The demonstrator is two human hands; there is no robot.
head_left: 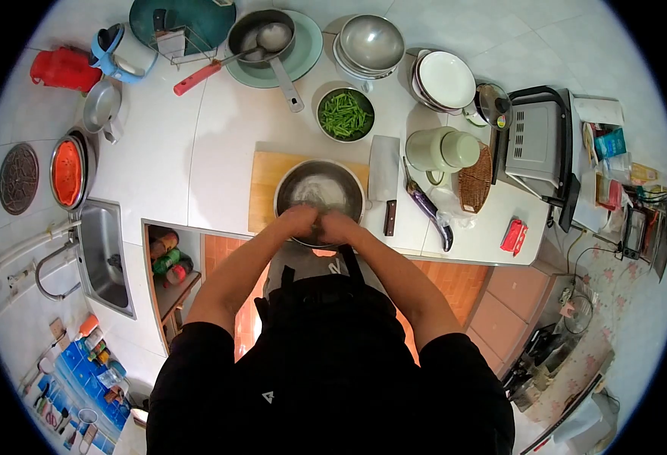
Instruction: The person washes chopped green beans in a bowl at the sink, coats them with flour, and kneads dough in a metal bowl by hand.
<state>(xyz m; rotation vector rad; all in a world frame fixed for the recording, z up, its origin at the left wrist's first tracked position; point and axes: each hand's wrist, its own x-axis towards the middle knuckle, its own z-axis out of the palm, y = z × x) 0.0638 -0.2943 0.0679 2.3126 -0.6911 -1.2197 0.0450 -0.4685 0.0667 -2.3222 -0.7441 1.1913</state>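
A metal bowl (282, 199) stands on a wooden cutting board (264, 189) at the counter's front edge. Both my hands are inside its near side, close together. My left hand (300, 220) and my right hand (336, 226) look curled, with the fingertips pointing down and mostly hidden. Whatever they hold, if anything, is too small or covered to make out. The bowl's inside looks shiny and whitish, perhaps wet. Right of the bowl lies a cleaver (383, 171), its dark handle toward me. Behind the bowl is a smaller bowl of cut green vegetables (345, 115).
A long eggplant (428, 208) lies right of the cleaver, beside a pale green jar (428, 149) and a wicker basket (475, 178). Stacked bowls (371, 43), plates (446, 80) and a pan (242, 34) stand at the back. A sink (106, 258) is at left.
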